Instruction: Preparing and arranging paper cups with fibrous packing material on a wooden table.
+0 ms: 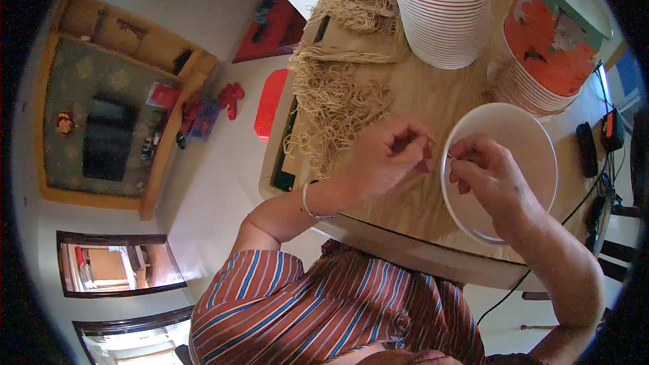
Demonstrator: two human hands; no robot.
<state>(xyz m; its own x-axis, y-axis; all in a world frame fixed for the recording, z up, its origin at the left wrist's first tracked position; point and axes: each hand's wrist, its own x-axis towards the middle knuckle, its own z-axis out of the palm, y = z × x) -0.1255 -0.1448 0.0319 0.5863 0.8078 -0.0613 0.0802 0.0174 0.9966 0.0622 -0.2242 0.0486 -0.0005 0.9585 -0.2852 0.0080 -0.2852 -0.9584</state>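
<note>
On its side on the table, a white bucket opens toward me. My right hand is at its left rim, fingers closed in a pinch. Just left of the rim my left hand is closed too, thumb against the fingers. A thin pale string shows faintly between the two hands; its ends are hidden by my fingers. Beside my left hand lies a loose heap of beige strings, with another bundle of beige strings beyond it.
A tall stack of nested white buckets with red-edged rims stands at the back. Right of it is a stack of orange and green printed buckets. Black cables and dark devices lie at the wooden table's right edge. A red stool stands left.
</note>
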